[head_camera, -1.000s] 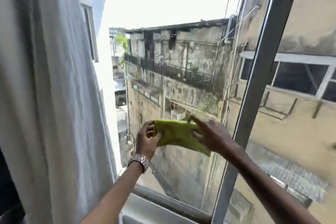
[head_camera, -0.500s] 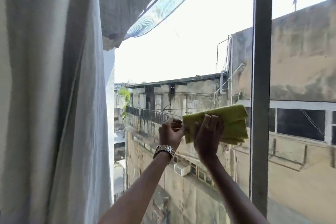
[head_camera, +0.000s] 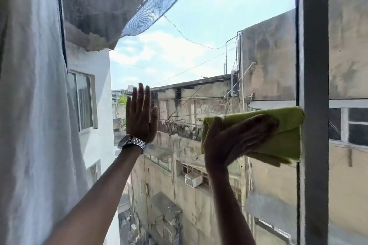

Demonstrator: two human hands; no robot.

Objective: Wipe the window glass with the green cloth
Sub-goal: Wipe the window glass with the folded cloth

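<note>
The folded green cloth (head_camera: 286, 135) lies flat against the window glass (head_camera: 199, 26), its right edge touching the grey frame bar. My right hand (head_camera: 237, 139) presses on the cloth with fingers spread and pointing right. My left hand (head_camera: 141, 117), with a metal watch on the wrist, rests flat on the glass to the left, fingers straight up and holding nothing.
A grey vertical frame bar (head_camera: 312, 105) divides the panes on the right. A white curtain (head_camera: 33, 125) hangs along the left side. Old buildings, wires and a mesh awning show through the glass.
My left hand let go of the cloth and moved left, flat onto the glass. My right hand slid the cloth right to the frame bar. The camera tilted upward.
</note>
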